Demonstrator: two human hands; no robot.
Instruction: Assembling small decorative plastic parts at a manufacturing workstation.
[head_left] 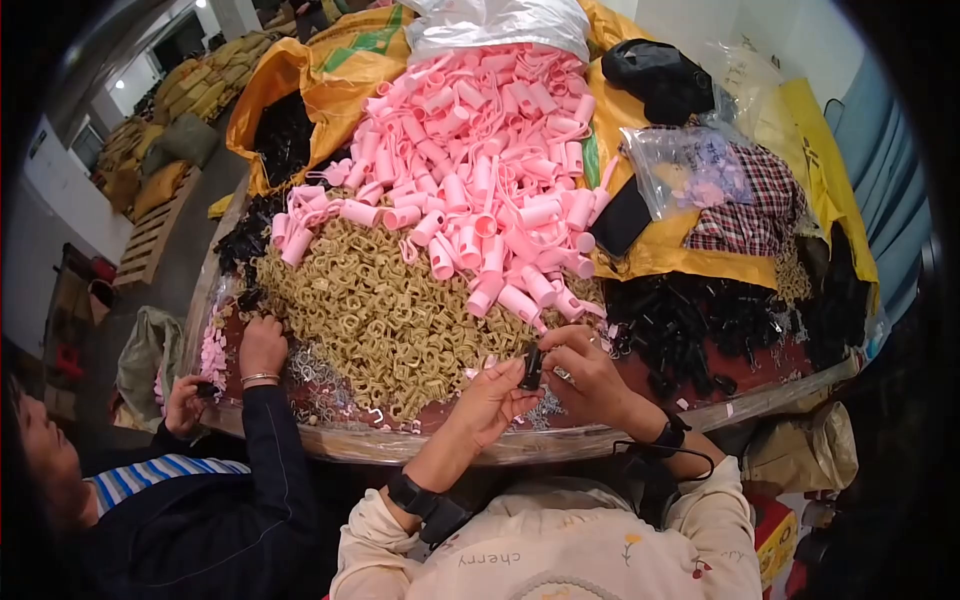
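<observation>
Near the table's front edge, my left hand (488,402) pinches a small black plastic part (532,368) upright between thumb and fingers. My right hand (588,378) is close against its right side, with fingers bent and drawn together. What those right fingertips hold, if anything, is too small to make out. Beyond my hands spreads a large heap of pink plastic tubes (485,190) with strap-like loops. To their left lies a pile of tan ring-shaped pieces (370,310). Loose black plastic parts (690,325) lie to the right of my right hand.
At the left, a co-worker's hands (262,350) work at the same table (340,440). A dark phone (622,218), a clear bag (685,175) and checked cloth (755,200) lie on a yellow sack (730,262) at right. Small silver metal pieces (318,372) are scattered left.
</observation>
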